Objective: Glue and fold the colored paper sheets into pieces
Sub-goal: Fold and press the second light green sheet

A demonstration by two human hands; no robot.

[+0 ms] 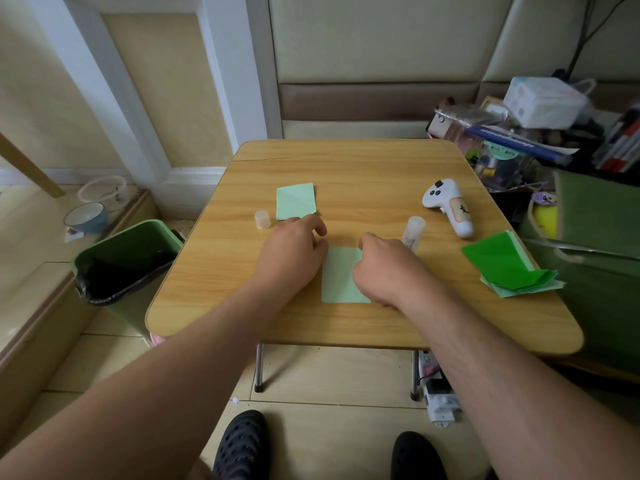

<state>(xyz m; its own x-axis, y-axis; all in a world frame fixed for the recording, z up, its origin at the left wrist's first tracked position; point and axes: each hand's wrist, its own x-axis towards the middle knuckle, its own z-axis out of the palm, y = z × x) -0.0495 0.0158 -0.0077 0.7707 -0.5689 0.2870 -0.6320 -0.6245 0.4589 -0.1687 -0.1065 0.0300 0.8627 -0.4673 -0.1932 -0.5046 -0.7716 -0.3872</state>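
A: Hands?

B: Left hand (294, 247) lies on the table (346, 161), fingers curled beside the left edge of the light green sheet (341, 282); grip unclear. Right hand (388, 261) covers its right edge, fingers bent, pinch hidden.

A: Other paper?

B: Folded light green piece (296, 201) farther left, cap (262, 219) beside it. Glue stick (413, 233) behind the right hand. Green stack (509, 265) near right; white controller (450, 206) far right.
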